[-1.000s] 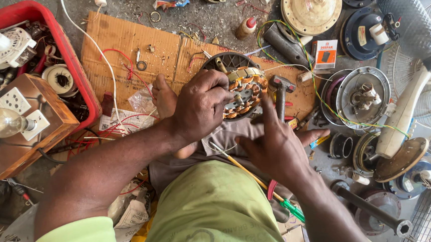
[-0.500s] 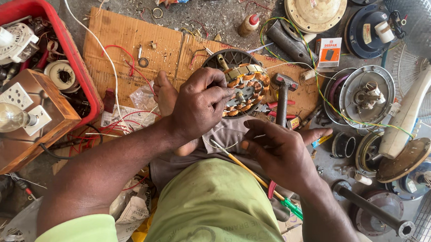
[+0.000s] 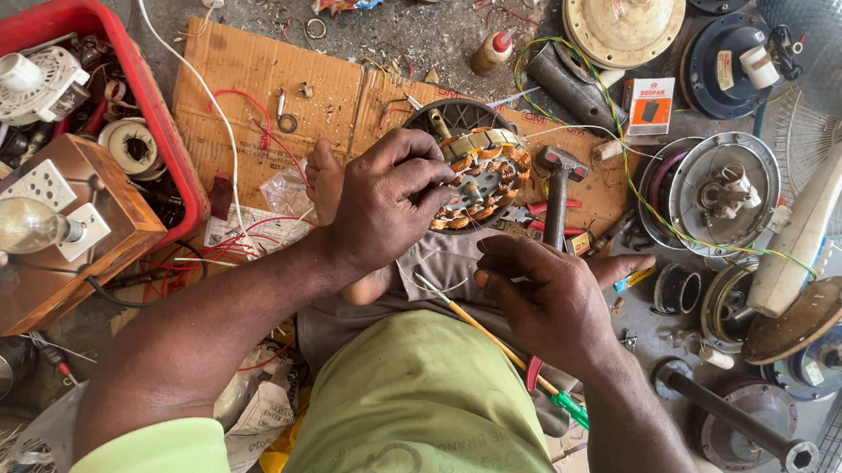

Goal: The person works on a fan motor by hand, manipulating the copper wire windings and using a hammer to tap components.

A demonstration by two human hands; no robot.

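My left hand (image 3: 389, 200) grips the left rim of a round fan stator (image 3: 491, 173) with copper windings, which rests against a dark round housing (image 3: 453, 117) on a cardboard sheet (image 3: 245, 80). My right hand (image 3: 548, 303) hovers over my lap, below the stator, its fingers pinched on a thin pale strand (image 3: 437, 288). A yellow rod with a green handle (image 3: 516, 359) runs under that hand. A hammer (image 3: 557, 191) lies upright just right of the stator, apart from both hands.
A red crate (image 3: 161, 104) of parts and a wooden board with a bulb (image 3: 27, 227) sit at left. Fan covers (image 3: 624, 20), a rotor housing (image 3: 721, 192), a pedestal fan (image 3: 812, 221), a glue bottle (image 3: 491, 51) and loose wires crowd the right and back.
My right hand has drawn back from beside the hammer and stator down toward my lap. My left hand stays on the stator.
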